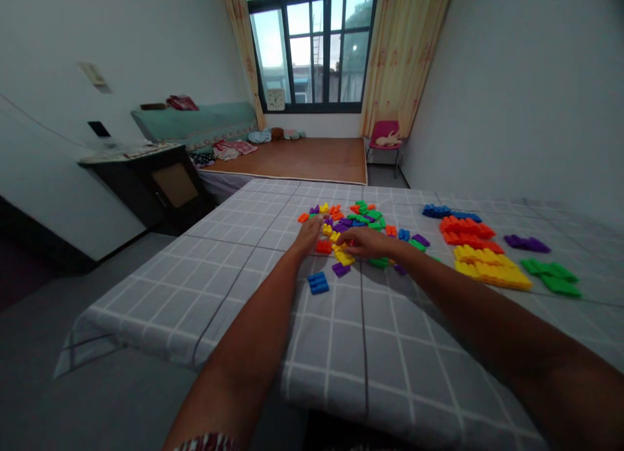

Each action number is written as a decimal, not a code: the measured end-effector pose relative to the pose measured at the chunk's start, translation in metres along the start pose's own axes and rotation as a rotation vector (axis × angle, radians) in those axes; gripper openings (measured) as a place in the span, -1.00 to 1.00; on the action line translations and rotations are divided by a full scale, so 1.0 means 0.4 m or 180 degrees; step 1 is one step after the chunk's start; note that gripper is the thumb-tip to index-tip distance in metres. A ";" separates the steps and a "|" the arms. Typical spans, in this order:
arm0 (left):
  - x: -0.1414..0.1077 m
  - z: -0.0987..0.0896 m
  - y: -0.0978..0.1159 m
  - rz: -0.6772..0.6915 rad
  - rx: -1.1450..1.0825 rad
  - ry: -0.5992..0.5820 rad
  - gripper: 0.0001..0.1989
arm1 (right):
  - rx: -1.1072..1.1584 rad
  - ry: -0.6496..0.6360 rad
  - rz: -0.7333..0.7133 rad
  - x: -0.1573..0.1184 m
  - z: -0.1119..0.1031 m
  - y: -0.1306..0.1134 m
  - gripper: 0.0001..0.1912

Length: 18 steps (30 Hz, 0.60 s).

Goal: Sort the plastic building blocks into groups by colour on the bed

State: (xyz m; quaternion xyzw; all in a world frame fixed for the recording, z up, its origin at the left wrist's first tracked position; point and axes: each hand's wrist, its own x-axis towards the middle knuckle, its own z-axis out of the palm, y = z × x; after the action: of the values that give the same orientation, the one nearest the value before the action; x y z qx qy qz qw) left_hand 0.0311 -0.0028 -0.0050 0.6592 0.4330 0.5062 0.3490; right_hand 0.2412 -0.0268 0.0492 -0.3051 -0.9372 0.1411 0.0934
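My left hand (pixel 308 235) rests at the left side of a loose heap of colourful plastic building blocks; its fingertips are too small and dim to make out. At the heap's near side, my right hand (pixel 363 242) has its fingers bent around a yellow block (pixel 344 255) among other yellow ones. Just below my left hand lies a red-orange block (pixel 324 246). Nearer to me are a purple block (pixel 341 269) and a blue ridged block (pixel 318 283). Green blocks (pixel 375 223) spread over the heap's far right.
To the right, blocks are grouped by colour: blue (pixel 451 212), orange (pixel 468 233), yellow (pixel 491 267), purple (pixel 527 244) and green (pixel 550 277). A grey checked cloth (pixel 234 269) covers the table. Beyond it are a bed (pixel 316 158) and a pink chair (pixel 385 132).
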 end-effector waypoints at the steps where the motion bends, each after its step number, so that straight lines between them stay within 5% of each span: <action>1: 0.001 -0.002 0.001 0.0081 0.0352 -0.0027 -0.56 | 0.0018 -0.0093 -0.0115 -0.009 -0.005 -0.006 -0.66; 5: -0.011 0.010 0.017 0.0537 0.1375 -0.0841 -0.70 | -0.0104 -0.0252 -0.0172 -0.028 -0.008 -0.033 -0.70; 13: -0.043 0.067 0.080 0.1102 0.2038 -0.0736 -0.71 | -0.0224 0.0156 0.0018 -0.063 0.029 -0.036 -0.67; 18: -0.056 0.067 0.099 0.0821 0.2124 -0.0766 -0.67 | -0.0425 0.0234 0.0422 -0.092 0.039 -0.026 -0.65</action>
State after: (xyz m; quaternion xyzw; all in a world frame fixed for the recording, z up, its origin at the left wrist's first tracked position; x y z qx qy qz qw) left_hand 0.0633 -0.0394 0.0159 0.8405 0.4434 0.2960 0.0968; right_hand 0.2605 -0.0602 0.0345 -0.3768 -0.9182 0.0729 0.0976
